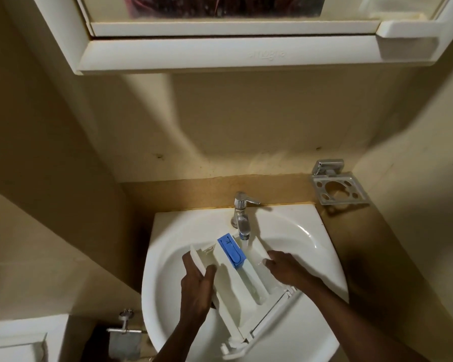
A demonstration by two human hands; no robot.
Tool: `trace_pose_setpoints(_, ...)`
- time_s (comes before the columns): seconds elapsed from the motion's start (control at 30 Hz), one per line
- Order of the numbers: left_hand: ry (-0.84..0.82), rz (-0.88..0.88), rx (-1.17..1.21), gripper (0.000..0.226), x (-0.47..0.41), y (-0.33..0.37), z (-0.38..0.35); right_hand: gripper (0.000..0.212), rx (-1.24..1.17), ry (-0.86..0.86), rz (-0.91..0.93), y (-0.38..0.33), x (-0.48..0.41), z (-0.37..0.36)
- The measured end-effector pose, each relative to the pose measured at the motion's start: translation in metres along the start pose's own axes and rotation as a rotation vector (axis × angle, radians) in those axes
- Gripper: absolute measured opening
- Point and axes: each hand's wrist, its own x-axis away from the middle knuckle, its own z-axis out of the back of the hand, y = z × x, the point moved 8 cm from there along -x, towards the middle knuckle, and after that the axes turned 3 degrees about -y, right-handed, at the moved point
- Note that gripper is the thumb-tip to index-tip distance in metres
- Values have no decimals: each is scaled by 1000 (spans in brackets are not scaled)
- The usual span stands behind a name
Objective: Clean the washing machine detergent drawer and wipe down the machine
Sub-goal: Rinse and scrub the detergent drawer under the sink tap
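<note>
white corner sink [322, 246], beige walls [246, 121]

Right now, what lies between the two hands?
In the head view, the white drawer with its blue insert lies between the left hand and right hand.

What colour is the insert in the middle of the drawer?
Blue; the insert sits in the white drawer, clearest in the head view.

Both hands [196, 286] and forearms are bare, with no sleeves.
</note>
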Motion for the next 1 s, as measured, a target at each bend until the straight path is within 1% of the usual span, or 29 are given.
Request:
trace_pose_setpoints(0.07,8,-3,41,23,6,1,6,31,26,26,49,-1,0,-1)
trace_pose_setpoints(0.1,16,-9,72,25,9,3,8,29,30,20,66,-1,1,-1)
trace_pose_setpoints(0.2,65,-23,172,40,6,8,21,30,63,25,116,-7,1,3)
trace_pose_setpoints(0.27,36,6,282,41,-4,11,29,31,127,14,153,-17,0,7)
trace_pose_setpoints(0.33,-87,95,251,50,-16,13,37,33,189,-4,180,-28,-3,13)
trace_pose_setpoints(0.4,-277,261,114,68,-23,6,42,33,214,-46,200,-38,-7,18)
trace_pose_setpoints(0.47,-452,397,8,79,-23,2,43,32,227,-76,210,-45,-10,21)
trace_pose_setpoints(0.53,-561,436,-95,75,-20,10,38,22,224,-88,237,-56,-14,22)
trace_pose_setpoints(0.57,-599,437,-172,68,-20,13,34,17,214,-92,251,-61,-15,22)
trace_pose_setpoints(0.63,-651,423,-251,51,-18,18,22,21,228,-100,273,-70,-18,17)
trace_pose_setpoints(0.67,-677,411,-243,48,-17,19,15,23,245,-88,278,-72,-19,15)
trace_pose_setpoints(0.73,-663,368,-204,49,-22,16,5,23,247,-29,270,-69,-20,14)
trace_pose_setpoints(0.8,-555,322,-168,42,-27,17,6,21,235,16,279,-66,-19,15)
trace_pose_setpoints(0.83,-484,315,-158,45,-31,16,9,20,231,38,288,-65,-19,16)
trace_pose_setpoints(0.9,-414,305,-134,56,-35,14,12,19,195,100,288,-61,-17,26)
trace_pose_setpoints(0.93,-396,283,-105,54,-34,16,12,18,150,147,294,-58,-16,33)
trace_pose_setpoints(1.0,-341,259,-54,43,-34,15,18,15,39,241,328,-51,-14,44)
